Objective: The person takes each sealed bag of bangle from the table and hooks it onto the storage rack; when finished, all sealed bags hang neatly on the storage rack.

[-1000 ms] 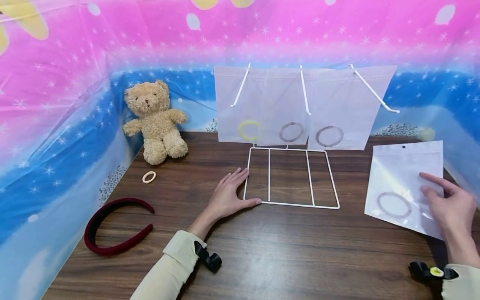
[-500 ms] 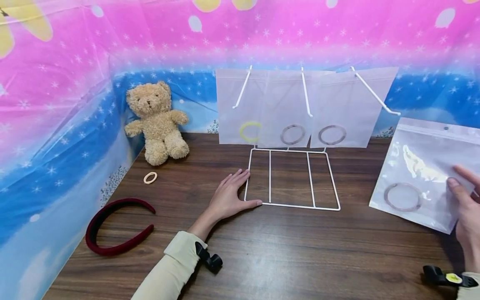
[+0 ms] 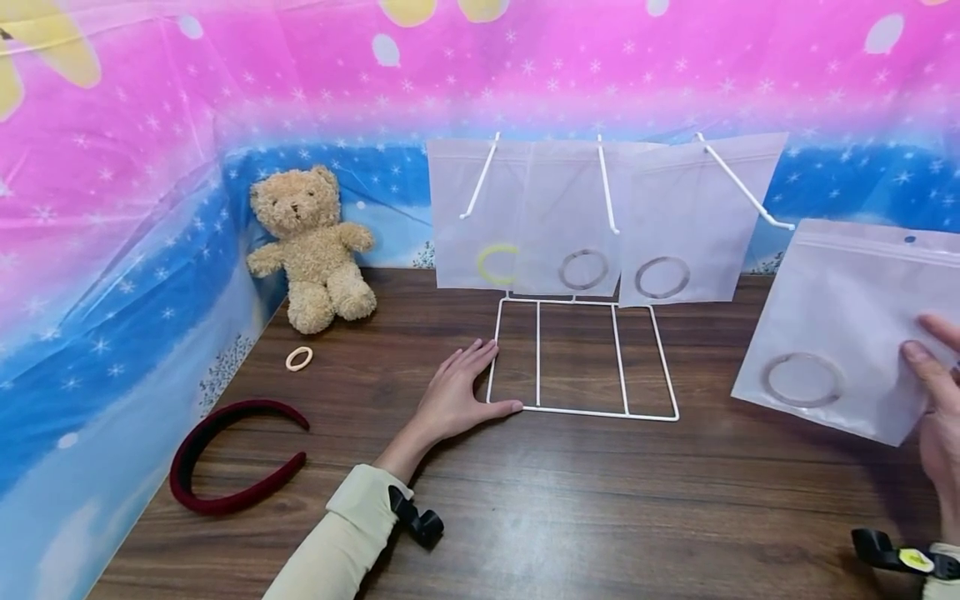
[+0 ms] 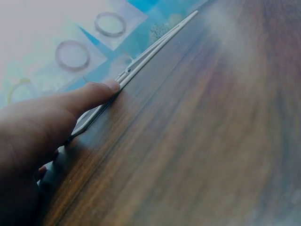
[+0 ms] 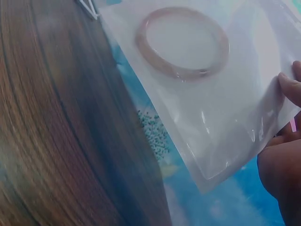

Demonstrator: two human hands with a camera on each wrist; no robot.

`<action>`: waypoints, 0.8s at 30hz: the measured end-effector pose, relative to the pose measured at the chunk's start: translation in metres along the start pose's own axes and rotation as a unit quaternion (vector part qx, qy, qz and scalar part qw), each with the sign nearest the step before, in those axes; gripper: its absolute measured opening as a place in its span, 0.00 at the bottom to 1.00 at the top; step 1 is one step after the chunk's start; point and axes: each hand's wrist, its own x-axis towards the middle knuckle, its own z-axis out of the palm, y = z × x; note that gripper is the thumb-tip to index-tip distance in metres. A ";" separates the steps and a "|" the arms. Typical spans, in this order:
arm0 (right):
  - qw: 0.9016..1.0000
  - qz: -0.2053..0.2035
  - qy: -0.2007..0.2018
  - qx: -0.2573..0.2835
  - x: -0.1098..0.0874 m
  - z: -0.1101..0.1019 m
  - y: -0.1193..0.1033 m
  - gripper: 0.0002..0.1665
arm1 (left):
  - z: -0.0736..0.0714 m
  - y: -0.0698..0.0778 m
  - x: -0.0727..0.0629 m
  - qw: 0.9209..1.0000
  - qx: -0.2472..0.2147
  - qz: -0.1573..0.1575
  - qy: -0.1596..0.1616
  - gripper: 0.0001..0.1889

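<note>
My left hand (image 3: 453, 392) rests with straight fingers on the front left corner of a white wire display rack's base (image 3: 577, 411); in the left wrist view the thumb (image 4: 106, 89) lies along the front bar. At the right, my right hand (image 3: 941, 392) pinches the side of a clear-fronted white zip bag (image 3: 847, 292), raised over the table. A pale brownish bangle (image 5: 176, 73) shows inside its lower part. The bag's punched hole (image 3: 910, 239) faces up. From the rack's prongs (image 3: 742, 179) hang several similar bags (image 3: 675, 208) with bangles inside, one yellow.
A teddy bear (image 3: 311, 250) sits against the patterned cloth backdrop (image 3: 390, 200) at the back left. In front of it lie a small cream ring (image 3: 288, 360) and a dark red headband (image 3: 225, 505) on the wooden table (image 3: 600, 500).
My right hand has lifted the bag and shifted it rightwards, with its top edge rising near the right prong's tip. The left hand has stayed on the rack corner.
</note>
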 end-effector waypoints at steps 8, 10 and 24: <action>0.983 0.016 -0.081 0.163 -0.013 0.015 -0.018 0.24 | 0.000 0.000 0.000 1.000 -0.003 0.001 0.001 0.53; 0.977 -0.001 -0.106 0.187 -0.017 0.020 -0.021 0.23 | 0.001 -0.001 0.000 1.000 -0.002 0.002 0.002 0.53; 0.978 -0.008 -0.155 0.142 -0.048 0.088 -0.060 0.21 | 0.001 -0.002 0.000 1.000 -0.003 0.004 0.005 0.53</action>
